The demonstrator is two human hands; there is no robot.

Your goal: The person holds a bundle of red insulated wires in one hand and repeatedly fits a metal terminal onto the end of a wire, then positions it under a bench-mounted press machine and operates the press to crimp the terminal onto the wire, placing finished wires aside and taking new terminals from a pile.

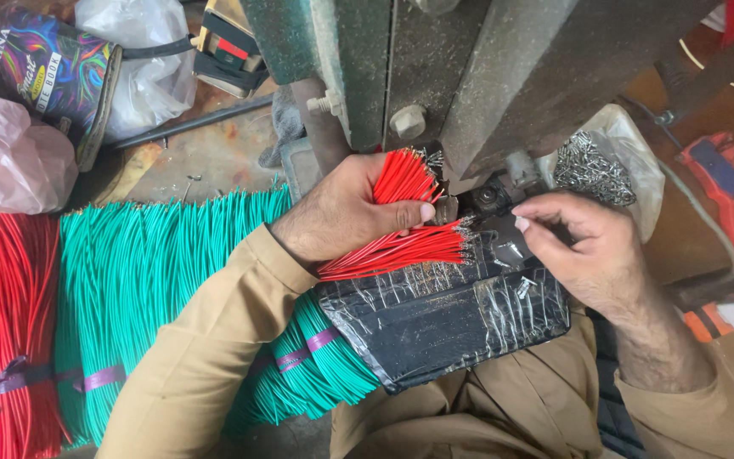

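Note:
My left hand (346, 208) grips a bundle of short red wires (401, 242), fanned out with their bare metal tips pointing right toward a dark press machine (460, 68). Another clump of the red wires sticks up above my thumb. My right hand (579, 246) is beside the wire tips, thumb and forefinger pinched together close to the machine's small tooling; whether they hold a wire I cannot tell. Both hands hover over a black taped pad (443, 319) resting on my lap.
Bundles of green wires (146, 280) and red wires (2, 323), tied with purple bands, lie at the left. A clear bag of small metal terminals (592, 170) sits right of the machine. Plastic bags, a colourful tin and red pliers (724, 195) lie around.

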